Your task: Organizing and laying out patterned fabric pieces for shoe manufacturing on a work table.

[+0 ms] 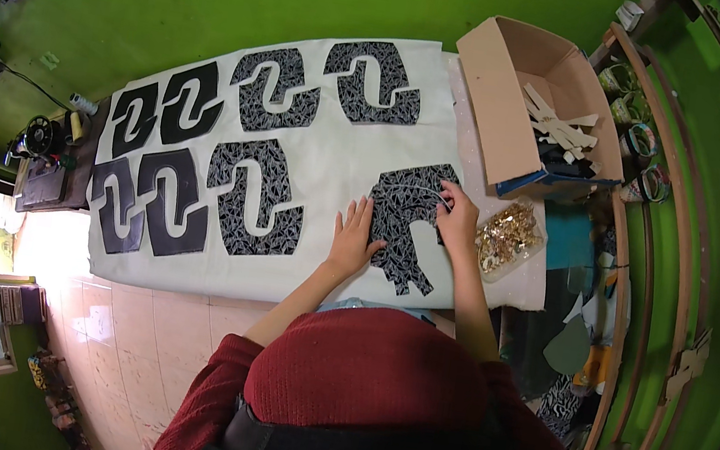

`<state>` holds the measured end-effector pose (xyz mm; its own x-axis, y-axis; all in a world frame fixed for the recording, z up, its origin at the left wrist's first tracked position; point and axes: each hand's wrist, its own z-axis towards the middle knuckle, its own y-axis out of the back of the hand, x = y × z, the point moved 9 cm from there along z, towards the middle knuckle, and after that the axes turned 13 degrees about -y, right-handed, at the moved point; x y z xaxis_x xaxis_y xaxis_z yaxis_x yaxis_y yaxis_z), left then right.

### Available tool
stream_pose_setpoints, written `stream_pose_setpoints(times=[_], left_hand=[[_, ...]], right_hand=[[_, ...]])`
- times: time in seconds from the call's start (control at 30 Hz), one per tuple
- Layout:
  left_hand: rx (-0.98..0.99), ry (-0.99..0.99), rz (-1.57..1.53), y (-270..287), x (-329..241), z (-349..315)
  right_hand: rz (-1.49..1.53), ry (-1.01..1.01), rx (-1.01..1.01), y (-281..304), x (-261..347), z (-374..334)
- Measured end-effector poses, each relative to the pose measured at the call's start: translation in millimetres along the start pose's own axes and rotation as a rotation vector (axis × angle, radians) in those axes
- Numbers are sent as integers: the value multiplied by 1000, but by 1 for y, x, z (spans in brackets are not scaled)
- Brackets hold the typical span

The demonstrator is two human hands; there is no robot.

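A dark piece with a pale leafy pattern (391, 229) lies flat on the white-covered table (315, 283) in front of me. My left hand (356, 241) rests on its left edge, fingers spread. Near its upper right edge my right hand (458, 219) is closed in a pinch; a thin pale curved line runs leftward from the fingertips across the piece, and what they hold is too small to make out. Similar patterned S-slotted pieces (276, 190) lie to the left. Beyond them are plainer black pieces (204, 106) and dark grey ones (179, 232).
By my right hand stands a clear tray of gold metal bits (505, 238). Behind it, an open cardboard box (498, 106) holds pale strips (562, 129) and dark scraps. A wooden rail (669, 222) lines the green wall at right. A black machine with a wheel (42, 139) sits far left.
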<state>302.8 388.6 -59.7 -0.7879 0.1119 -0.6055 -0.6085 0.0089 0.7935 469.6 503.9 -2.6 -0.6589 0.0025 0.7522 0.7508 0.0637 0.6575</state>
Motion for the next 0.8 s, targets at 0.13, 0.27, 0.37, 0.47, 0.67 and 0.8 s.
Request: stream_pose_setpoints(times=[0.13, 0.27, 0.37, 0.47, 0.67, 0.8], left_hand=[[-88, -8, -42, 9, -10, 3], [-362, -152, -416, 27, -16, 0], [-366, -88, -568, 31, -15, -4], [-479, -56, -799, 37, 1, -11], [-589, 128, -841, 73, 30, -22], [-636, 208, -897, 87, 69, -27]], right_hand=[[67, -5, 244, 7, 5, -6], [214, 75, 387, 16, 6, -14], [429, -51, 531, 27, 10, -21], [551, -167, 562, 26, 15, -24], [617, -144, 552, -17, 12, -10], [494, -133, 564, -62, 24, 0]])
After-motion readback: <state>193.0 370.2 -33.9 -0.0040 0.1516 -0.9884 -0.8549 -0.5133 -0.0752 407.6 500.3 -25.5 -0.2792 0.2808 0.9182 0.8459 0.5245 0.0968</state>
